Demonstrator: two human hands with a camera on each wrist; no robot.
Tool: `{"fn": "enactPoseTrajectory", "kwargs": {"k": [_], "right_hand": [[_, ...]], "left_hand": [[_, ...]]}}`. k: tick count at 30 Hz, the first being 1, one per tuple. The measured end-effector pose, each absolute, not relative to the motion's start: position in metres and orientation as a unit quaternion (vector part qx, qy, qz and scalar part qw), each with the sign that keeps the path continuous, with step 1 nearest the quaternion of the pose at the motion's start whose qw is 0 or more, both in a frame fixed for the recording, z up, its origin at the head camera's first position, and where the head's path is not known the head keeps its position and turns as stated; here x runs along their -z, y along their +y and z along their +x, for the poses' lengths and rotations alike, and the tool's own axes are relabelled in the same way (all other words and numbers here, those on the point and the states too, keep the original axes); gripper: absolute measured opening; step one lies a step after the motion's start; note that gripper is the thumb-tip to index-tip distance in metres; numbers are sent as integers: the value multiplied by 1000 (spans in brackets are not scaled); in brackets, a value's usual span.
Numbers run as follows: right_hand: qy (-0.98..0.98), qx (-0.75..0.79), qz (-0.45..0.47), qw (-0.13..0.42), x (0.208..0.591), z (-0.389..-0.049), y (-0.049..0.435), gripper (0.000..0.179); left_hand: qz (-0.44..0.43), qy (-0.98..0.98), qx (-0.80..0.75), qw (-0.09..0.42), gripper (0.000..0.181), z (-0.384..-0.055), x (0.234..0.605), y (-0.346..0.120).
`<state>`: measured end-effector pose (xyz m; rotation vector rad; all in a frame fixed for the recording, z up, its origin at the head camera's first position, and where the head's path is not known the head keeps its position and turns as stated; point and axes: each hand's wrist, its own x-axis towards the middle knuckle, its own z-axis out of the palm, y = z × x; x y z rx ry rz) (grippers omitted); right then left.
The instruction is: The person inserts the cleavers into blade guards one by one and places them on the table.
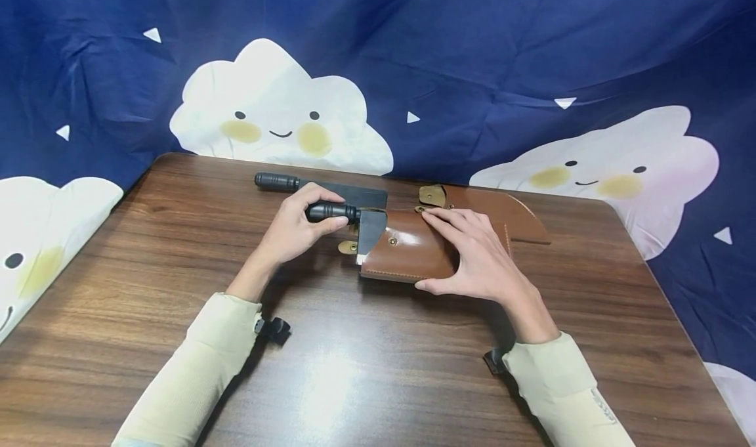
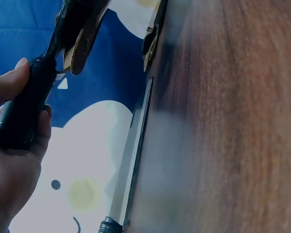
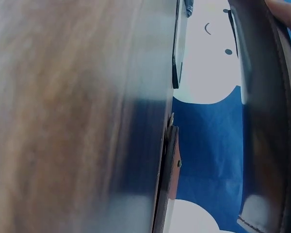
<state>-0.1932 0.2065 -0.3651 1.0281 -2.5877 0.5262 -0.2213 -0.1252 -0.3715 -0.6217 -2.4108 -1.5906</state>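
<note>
My left hand point(image 1: 286, 230) grips the black ridged handle of a cleaver point(image 1: 371, 234), thumb and fingers around it. Most of the dark blade sits inside a brown leather sheath point(image 1: 407, 253); a strip near the handle shows at the opening. My right hand point(image 1: 484, 256) holds the sheath from the right, fingers at its upper edge and thumb at the lower one. A strap with a brass snap hangs loose by the opening. In the left wrist view the handle point(image 2: 29, 102) is raised off the tabletop, and the right wrist view shows the sheath point(image 3: 266, 111) raised too.
A second cleaver point(image 1: 360, 193) with a black handle lies behind the left hand. Behind the right hand, another brown leather sheath point(image 1: 493, 204) lies flat near the table's back edge. The wooden table point(image 1: 147, 302) meets a blue cloud-print cloth point(image 1: 449, 60).
</note>
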Motion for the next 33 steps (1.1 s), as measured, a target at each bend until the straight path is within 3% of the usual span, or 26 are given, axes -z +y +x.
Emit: {"fn": "enactPoseTrajectory", "kwargs": {"k": [33], "right_hand": [[-880,-194,397,175,366,-190,197,108]], "left_hand": [[-214,-813,533,95,29,-216,375,-109]]}}
